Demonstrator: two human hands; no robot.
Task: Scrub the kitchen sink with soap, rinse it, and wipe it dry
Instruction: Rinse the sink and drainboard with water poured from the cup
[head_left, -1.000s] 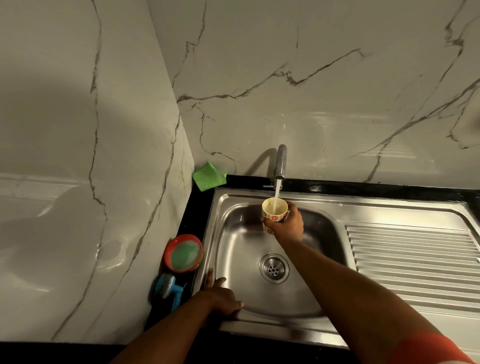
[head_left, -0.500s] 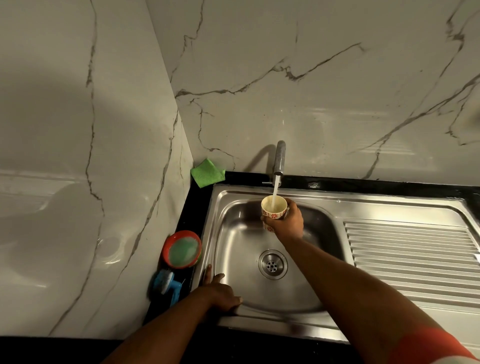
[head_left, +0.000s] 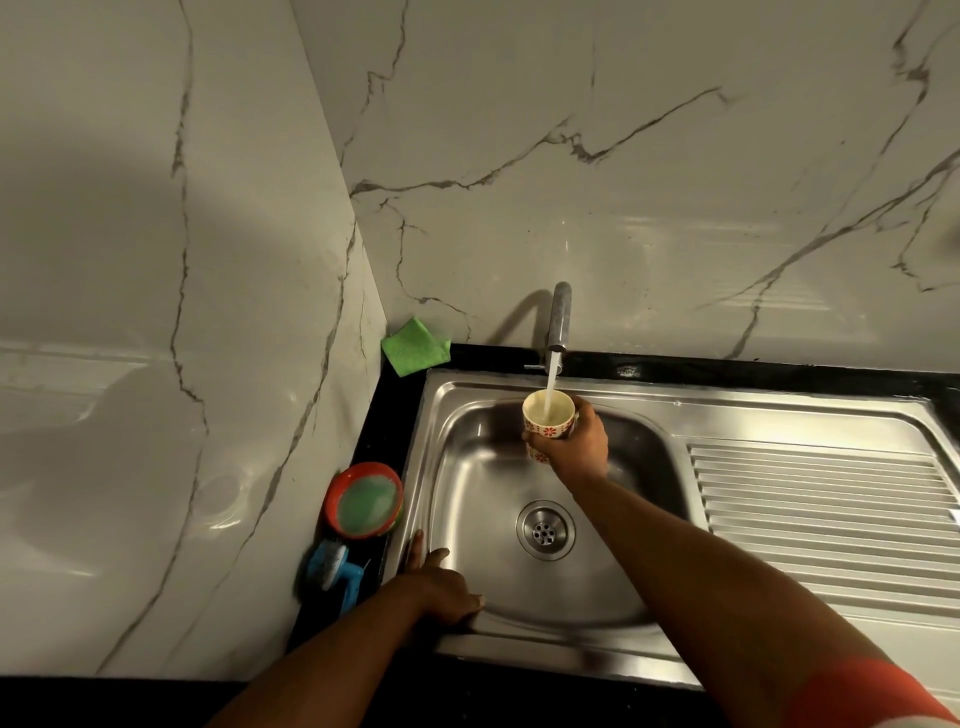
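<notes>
The steel sink (head_left: 470, 488) has a round drain (head_left: 545, 530) in its basin. A tap (head_left: 560, 317) at the back runs a stream of water into a cream cup with red flowers (head_left: 548, 418). My right hand (head_left: 576, 444) grips that cup upright under the tap, over the basin. Fingers spread, my left hand (head_left: 439, 584) rests flat on the sink's front left rim and holds nothing. A green cloth (head_left: 414, 347) lies in the back left corner. A red tub of green soap (head_left: 363, 501) and a blue scrubber (head_left: 332, 566) sit on the black counter left of the sink.
A ribbed steel drainboard (head_left: 826, 514) stretches to the right of the basin. Marble walls close off the left and back. A narrow black counter strip (head_left: 727, 369) runs behind the sink.
The cup stays under the running tap and both hands keep their places. Only the camera view has shifted slightly.
</notes>
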